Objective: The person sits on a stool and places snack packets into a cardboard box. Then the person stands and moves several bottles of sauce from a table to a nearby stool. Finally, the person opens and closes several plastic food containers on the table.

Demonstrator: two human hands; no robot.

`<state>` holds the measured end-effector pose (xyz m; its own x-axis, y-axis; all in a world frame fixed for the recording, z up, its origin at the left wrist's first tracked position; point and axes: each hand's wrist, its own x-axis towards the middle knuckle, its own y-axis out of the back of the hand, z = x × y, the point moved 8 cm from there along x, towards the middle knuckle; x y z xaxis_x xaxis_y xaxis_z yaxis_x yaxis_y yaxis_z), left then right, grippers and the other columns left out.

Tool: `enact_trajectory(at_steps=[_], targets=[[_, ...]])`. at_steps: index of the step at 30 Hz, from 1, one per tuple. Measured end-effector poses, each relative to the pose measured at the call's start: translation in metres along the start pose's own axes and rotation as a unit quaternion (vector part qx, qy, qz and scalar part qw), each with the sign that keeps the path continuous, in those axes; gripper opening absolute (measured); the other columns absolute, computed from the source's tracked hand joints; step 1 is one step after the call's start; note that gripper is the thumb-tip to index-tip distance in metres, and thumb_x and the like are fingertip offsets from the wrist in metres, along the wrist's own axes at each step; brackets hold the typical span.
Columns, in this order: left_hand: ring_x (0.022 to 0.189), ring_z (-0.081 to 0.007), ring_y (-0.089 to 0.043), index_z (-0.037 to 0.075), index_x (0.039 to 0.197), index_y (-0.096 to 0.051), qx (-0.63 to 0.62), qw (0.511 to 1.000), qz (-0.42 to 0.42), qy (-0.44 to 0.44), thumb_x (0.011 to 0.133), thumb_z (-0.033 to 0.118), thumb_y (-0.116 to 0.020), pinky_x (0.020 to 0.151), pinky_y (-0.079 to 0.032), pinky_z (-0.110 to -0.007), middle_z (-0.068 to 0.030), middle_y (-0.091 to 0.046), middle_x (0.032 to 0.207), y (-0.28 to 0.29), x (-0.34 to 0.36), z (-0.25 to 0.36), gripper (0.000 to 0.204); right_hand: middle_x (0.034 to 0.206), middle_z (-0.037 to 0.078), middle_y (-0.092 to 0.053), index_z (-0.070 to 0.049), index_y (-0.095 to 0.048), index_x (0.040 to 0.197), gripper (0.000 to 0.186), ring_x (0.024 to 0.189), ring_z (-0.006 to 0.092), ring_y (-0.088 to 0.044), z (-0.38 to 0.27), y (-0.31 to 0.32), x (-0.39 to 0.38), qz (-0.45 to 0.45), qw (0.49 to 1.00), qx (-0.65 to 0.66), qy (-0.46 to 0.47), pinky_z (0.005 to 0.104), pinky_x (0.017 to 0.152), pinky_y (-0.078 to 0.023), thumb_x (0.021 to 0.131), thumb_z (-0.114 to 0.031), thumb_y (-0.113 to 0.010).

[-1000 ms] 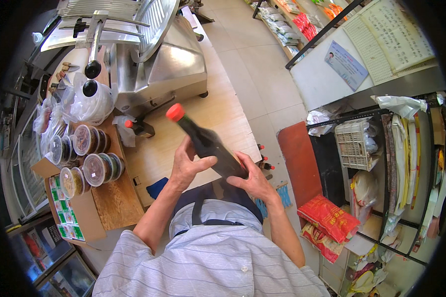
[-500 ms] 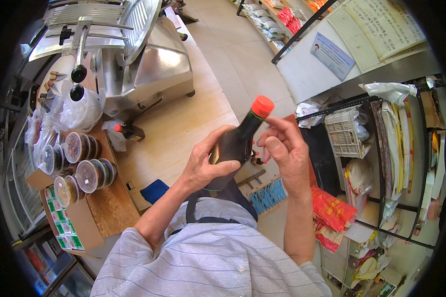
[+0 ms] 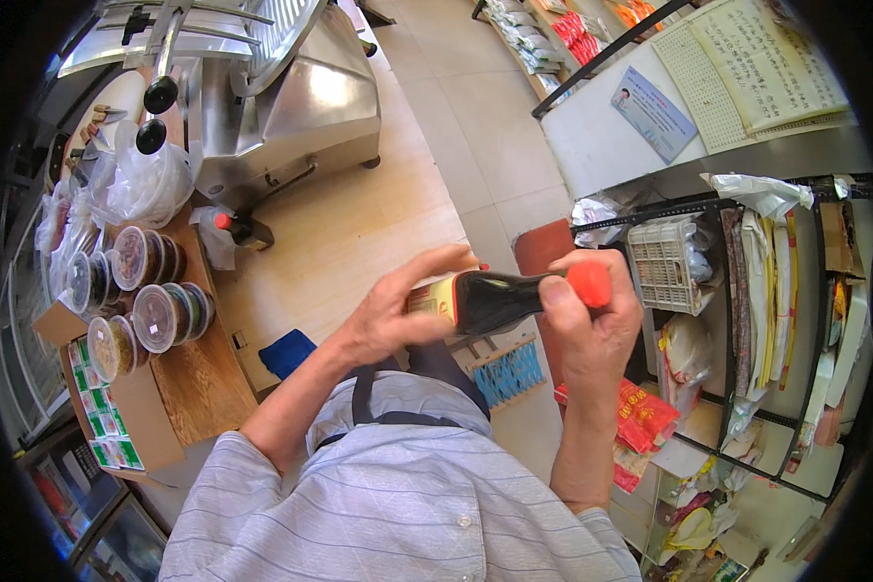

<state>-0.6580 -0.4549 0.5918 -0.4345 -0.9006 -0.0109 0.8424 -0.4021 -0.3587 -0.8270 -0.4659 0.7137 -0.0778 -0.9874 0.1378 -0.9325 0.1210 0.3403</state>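
Note:
A dark glass sauce bottle [image 3: 500,303] lies tilted almost level in front of my body, its red cap [image 3: 590,283] pointing right. My left hand [image 3: 398,308] is wrapped round the bottle's base end, beside a yellow label [image 3: 435,301]; its edges are slightly blurred. At the neck, just below the cap, my right hand [image 3: 592,325] grips with the thumb on the near side and the fingers curled behind. Some of the right fingers are hidden by the bottle and cap.
To the left, a metal slicer [image 3: 291,116] stands on the wooden table [image 3: 359,228]. Nearby are a second red-capped bottle [image 3: 250,231], stacked round tubs [image 3: 162,318], a blue cloth [image 3: 287,355] and an open carton [image 3: 150,427]. Shelving [image 3: 727,388] and red packets [image 3: 640,417] are at right.
The bottle has tipped from slanting upward to nearly level, its cap swinging right and down. My right hand, earlier loose beside the neck, has closed on it. The left hand keeps its hold.

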Motion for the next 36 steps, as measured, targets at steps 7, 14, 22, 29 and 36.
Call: enact_trajectory(at_steps=[7,14,22,29,36], targets=[[0.119,-0.0252,-0.057,0.004,0.144,-0.040,-0.196,0.970,0.023,0.144,0.095,0.055,-0.052,0.096,-0.050,-0.040,-0.0133,-0.054,0.134,0.022,-0.015,-0.062,0.072,0.075,0.002,-0.059,-0.003,-0.060,0.097,0.024,0.060,0.0066,-0.055,-0.001,0.033,0.003,0.062,0.988,0.139,-0.027,0.0220,0.052,-0.047,0.084,-0.020,-0.070],[0.100,-0.0214,-0.065,0.005,0.132,-0.047,-0.222,0.968,0.040,0.110,0.092,0.057,-0.057,0.076,-0.060,-0.039,-0.0130,-0.060,0.119,0.019,-0.018,-0.050,0.067,0.069,0.003,-0.058,-0.002,-0.060,0.099,0.028,0.048,0.0060,-0.048,0.022,0.046,0.010,0.073,0.976,0.185,-0.088,0.0202,0.045,-0.044,0.086,-0.026,-0.067],[0.107,-0.0193,-0.060,0.004,0.127,-0.054,-0.162,0.979,0.113,0.057,0.085,0.045,-0.072,0.087,-0.054,-0.037,-0.0107,-0.058,0.120,0.034,-0.019,-0.034,0.061,0.060,0.000,-0.051,-0.004,-0.061,0.096,0.031,0.042,0.0041,-0.038,0.040,0.061,0.012,0.096,0.982,0.114,-0.114,0.0199,0.040,-0.040,0.092,-0.034,-0.064],[0.120,-0.0201,-0.051,0.006,0.132,-0.052,-0.123,0.985,0.118,0.011,0.074,0.029,-0.084,0.106,-0.040,-0.036,-0.0075,-0.055,0.125,0.038,-0.014,-0.028,0.070,0.071,0.000,-0.057,-0.004,-0.062,0.099,0.027,0.050,0.0044,-0.048,0.045,0.070,0.008,0.058,0.983,0.121,-0.127,0.0176,0.045,-0.037,0.089,-0.028,-0.068],[0.121,-0.0203,-0.051,0.007,0.132,-0.052,-0.119,0.988,0.096,-0.003,0.068,0.021,-0.088,0.107,-0.039,-0.035,-0.0071,-0.054,0.126,0.038,-0.008,-0.029,0.075,0.067,-0.002,-0.058,-0.004,-0.065,0.098,0.023,0.051,0.0024,-0.049,0.046,0.079,-0.001,0.016,0.985,0.074,-0.156,0.0167,0.044,-0.035,0.091,-0.026,-0.066]])
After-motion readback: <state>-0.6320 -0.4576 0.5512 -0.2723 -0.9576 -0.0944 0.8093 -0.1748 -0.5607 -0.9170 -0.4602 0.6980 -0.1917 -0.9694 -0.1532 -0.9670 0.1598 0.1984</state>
